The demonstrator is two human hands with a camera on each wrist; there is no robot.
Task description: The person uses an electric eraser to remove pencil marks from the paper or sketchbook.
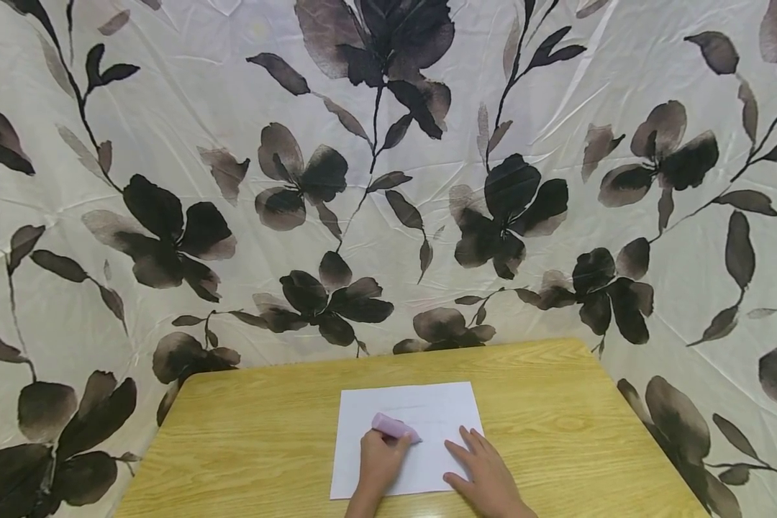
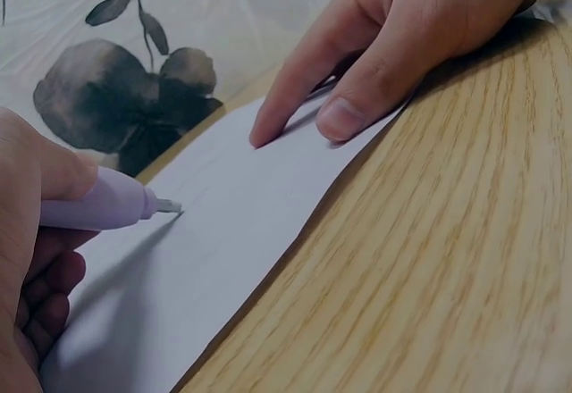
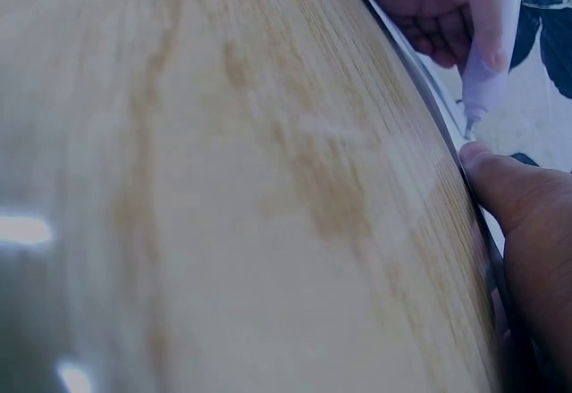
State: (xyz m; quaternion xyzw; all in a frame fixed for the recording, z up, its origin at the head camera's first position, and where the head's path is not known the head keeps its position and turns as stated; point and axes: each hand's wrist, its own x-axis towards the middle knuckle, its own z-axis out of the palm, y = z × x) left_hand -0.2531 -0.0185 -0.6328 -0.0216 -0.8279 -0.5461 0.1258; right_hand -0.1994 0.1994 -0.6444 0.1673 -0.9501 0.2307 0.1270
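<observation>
A white sheet of paper (image 1: pixel 427 410) lies on the wooden table. My left hand (image 1: pixel 380 464) grips a lilac correction pen (image 1: pixel 391 425) with a thick body and a narrow metal tip. In the left wrist view the pen (image 2: pixel 107 199) slants down to the sheet; its tip meets its shadow there, at or just above the paper. My right hand (image 1: pixel 485 471) rests with spread fingers on the right part of the sheet, its thumb near the front edge. Faint marks show on the paper in the head view, too pale to read.
The yellow wood-grain table (image 1: pixel 252 432) extends on both sides of the sheet. Behind it and at its sides hangs a pale cloth (image 1: pixel 421 237) with dark flowers, close to the table's back edge.
</observation>
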